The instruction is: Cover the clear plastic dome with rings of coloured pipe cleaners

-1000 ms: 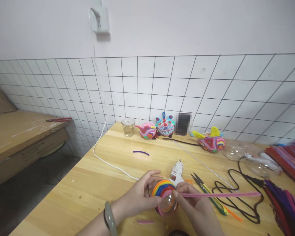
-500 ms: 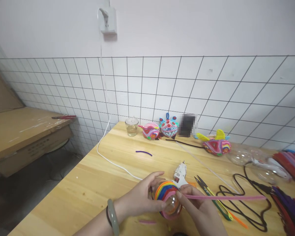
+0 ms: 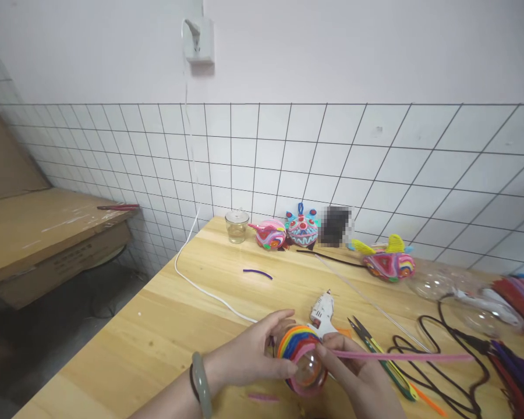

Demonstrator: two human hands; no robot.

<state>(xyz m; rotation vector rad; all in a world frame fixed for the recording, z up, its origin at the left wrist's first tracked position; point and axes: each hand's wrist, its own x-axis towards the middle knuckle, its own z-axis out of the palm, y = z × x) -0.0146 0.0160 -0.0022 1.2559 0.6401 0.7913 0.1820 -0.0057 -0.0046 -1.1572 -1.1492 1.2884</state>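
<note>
Cardboard box point(image 3: 39, 233): sitting at far left beside the table, with red-handled pliers point(image 3: 117, 206) lying on top.
White cord point(image 3: 192, 244): hanging from the wall socket point(image 3: 198, 41) and trailing across the wooden table point(image 3: 157, 326).
Left hand point(image 3: 253, 352): cupping the clear ball point(image 3: 303, 364) from its left side — fingers closed around it, a bracelet point(image 3: 201, 384) sitting on the wrist.
Clear ball: being held just above the table's near edge, between both hands, with rainbow pipe cleaners coiled over its upper part.
Right hand point(image 3: 358, 375): pinching the pink pipe cleaner point(image 3: 402, 355) against the ball's right side — the free end is sticking out to the right.
Glue gun point(image 3: 322, 311): lying just behind the ball.
Scissors point(image 3: 375, 349): lying right of the glue gun, beside a black cable point(image 3: 441, 372).
Back row: a glass cup point(image 3: 237, 226) and three finished colourful figures point(image 3: 301, 227) are standing along the tiled wall.
</note>
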